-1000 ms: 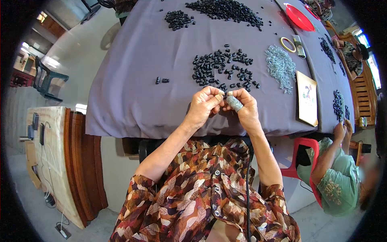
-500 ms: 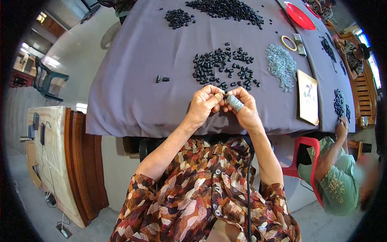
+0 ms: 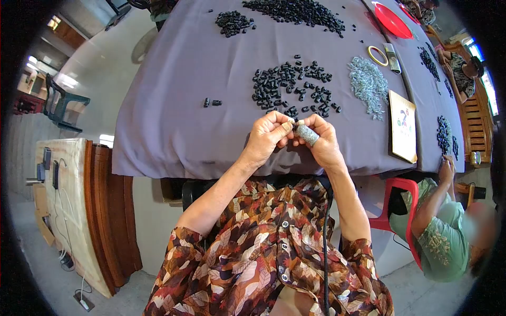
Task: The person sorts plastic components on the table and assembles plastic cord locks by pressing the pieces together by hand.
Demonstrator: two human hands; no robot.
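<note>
My left hand [image 3: 268, 136] and my right hand [image 3: 322, 141] meet fingertip to fingertip near the table's front edge. Both are closed in a pinch around a small black piece [image 3: 294, 127], mostly hidden by the fingers. A grey speckled wrap [image 3: 307, 135] covers one finger of my right hand. Just beyond my fingertips lies a loose spread of black cylindrical pieces [image 3: 274, 87]. Two more black pieces [image 3: 212, 102] lie apart to the left. A heap of small clear pieces [image 3: 367, 84] rests to the right.
The grey tablecloth [image 3: 179, 105] carries larger black heaps [image 3: 300, 15] at the back, a tape roll [image 3: 377, 56], a printed card [image 3: 402, 126] and a red tray [image 3: 392, 21]. A person in green [image 3: 437, 231] sits at the right on a red chair [image 3: 390, 205].
My hands stay almost in place, with only slight finger movement around the black piece. The piles on the table look the same.
</note>
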